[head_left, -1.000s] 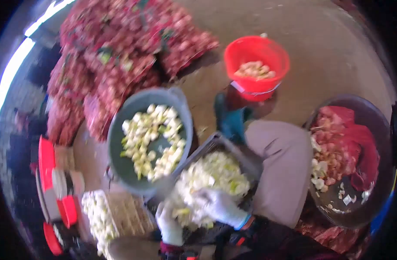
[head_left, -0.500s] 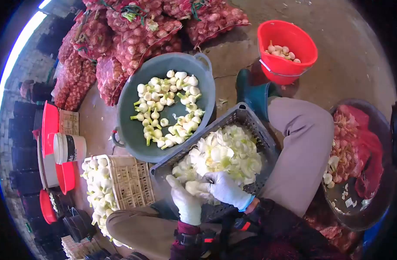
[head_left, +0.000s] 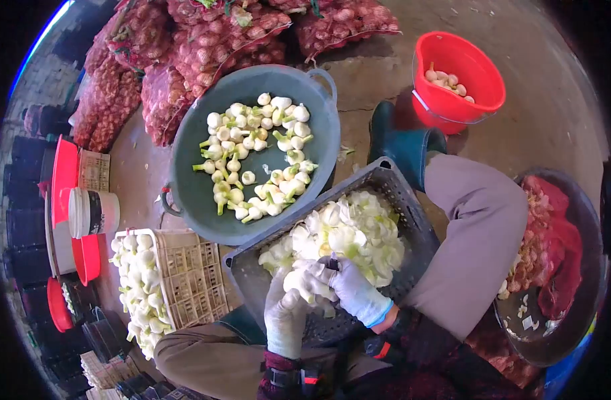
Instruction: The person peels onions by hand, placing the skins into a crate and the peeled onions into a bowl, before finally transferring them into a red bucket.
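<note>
Left hand (head_left: 285,313), white-gloved: fingers closed around a pale peeled onion bulb (head_left: 299,280) above the dark grey slatted plastic crate (head_left: 399,193) of white onion trimmings. Right hand (head_left: 349,290), white-gloved: clamped on a small knife (head_left: 332,263) set against that bulb. Round grey-green basin (head_left: 192,187) of peeled bulbs stands just beyond the crate.

The person wears white work gloves on the left hand (head_left: 285,313) and right hand (head_left: 349,288); the right glove has a light blue cuff. The sleeves are dark maroon, the trousers are grey-brown, and one teal rubber boot (head_left: 402,141) is visible.
</note>
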Motion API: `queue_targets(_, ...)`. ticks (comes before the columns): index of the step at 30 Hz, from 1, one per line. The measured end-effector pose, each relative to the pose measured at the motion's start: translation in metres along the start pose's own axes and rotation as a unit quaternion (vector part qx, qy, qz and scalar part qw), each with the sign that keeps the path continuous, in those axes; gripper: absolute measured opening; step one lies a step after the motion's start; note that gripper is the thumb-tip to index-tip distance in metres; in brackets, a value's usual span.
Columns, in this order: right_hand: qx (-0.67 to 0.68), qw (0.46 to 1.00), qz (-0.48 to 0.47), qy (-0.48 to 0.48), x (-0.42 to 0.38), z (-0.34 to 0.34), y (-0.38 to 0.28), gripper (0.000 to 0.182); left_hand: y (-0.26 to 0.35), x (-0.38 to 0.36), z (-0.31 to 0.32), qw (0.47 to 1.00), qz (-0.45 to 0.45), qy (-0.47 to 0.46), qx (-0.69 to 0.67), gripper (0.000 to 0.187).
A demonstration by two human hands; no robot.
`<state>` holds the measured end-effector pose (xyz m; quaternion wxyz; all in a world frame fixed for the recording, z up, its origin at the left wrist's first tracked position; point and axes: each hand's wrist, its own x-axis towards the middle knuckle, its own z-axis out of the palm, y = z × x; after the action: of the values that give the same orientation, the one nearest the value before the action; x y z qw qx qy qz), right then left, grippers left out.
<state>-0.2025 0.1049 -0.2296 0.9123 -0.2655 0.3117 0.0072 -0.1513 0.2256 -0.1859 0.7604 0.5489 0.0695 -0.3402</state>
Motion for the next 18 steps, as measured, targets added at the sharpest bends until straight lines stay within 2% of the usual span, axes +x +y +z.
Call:
queue_targets(2,-0.048,0.998,-0.032,-0.006,-0.001,-0.002,-0.003,0.021,0.005,0.000,0.002,0.996,-0.069,-0.008,-0.057,0.077)
queue_targets(3,-0.095,0.993,-0.063,-0.012,-0.003,-0.002,-0.005,0.020,0.006,0.003,-0.002,0.992,-0.093,-0.050,-0.071,0.067)
queue_targets(4,-0.095,0.993,-0.062,-0.013,-0.004,-0.002,-0.004,0.020,0.005,0.003,-0.005,0.992,-0.092,-0.049,-0.071,0.067)
queue_targets(6,-0.205,0.971,-0.120,-0.032,-0.007,-0.002,-0.004,0.016,0.003,0.001,-0.006,0.991,-0.116,-0.006,0.069,0.059)
queue_targets(7,-0.207,0.970,-0.124,-0.036,-0.009,-0.004,-0.008,0.016,0.003,0.000,-0.006,0.995,-0.085,-0.005,0.060,0.058)
queue_targets(9,0.074,0.992,-0.093,-0.040,-0.016,-0.015,-0.022,0.017,0.009,-0.006,0.002,0.998,-0.065,0.001,0.022,0.058)
queue_targets(10,0.071,0.992,-0.094,-0.049,-0.019,-0.018,-0.031,0.017,0.013,-0.011,0.007,0.999,-0.051,0.010,-0.016,0.059)
queue_targets(12,-0.055,0.961,-0.254,0.096,-0.024,-0.020,-0.049,0.024,0.022,-0.019,0.012,1.000,-0.015,0.012,-0.019,0.054)
queue_targets(13,-0.244,0.927,-0.276,0.075,-0.026,-0.028,-0.052,0.025,0.030,-0.024,0.005,1.000,0.009,0.007,-0.007,0.051)
queue_targets(14,-0.418,0.857,-0.300,0.036,-0.021,-0.033,-0.053,0.027,0.045,-0.032,-0.006,0.999,0.042,0.013,0.008,0.050)
queue_targets(15,-0.491,0.842,-0.221,0.035,-0.019,-0.029,-0.050,0.028,0.081,-0.052,0.010,0.996,0.064,0.063,0.026,0.050)
queue_targets(16,-0.565,0.811,-0.145,0.040,-0.021,-0.027,-0.045,0.030,0.109,-0.063,-0.005,0.986,0.131,0.041,0.092,0.048)
queue_targets(18,-0.608,0.775,-0.172,0.017,-0.019,-0.031,-0.031,0.030,0.162,-0.080,-0.063,0.938,0.245,0.144,0.201,0.044)
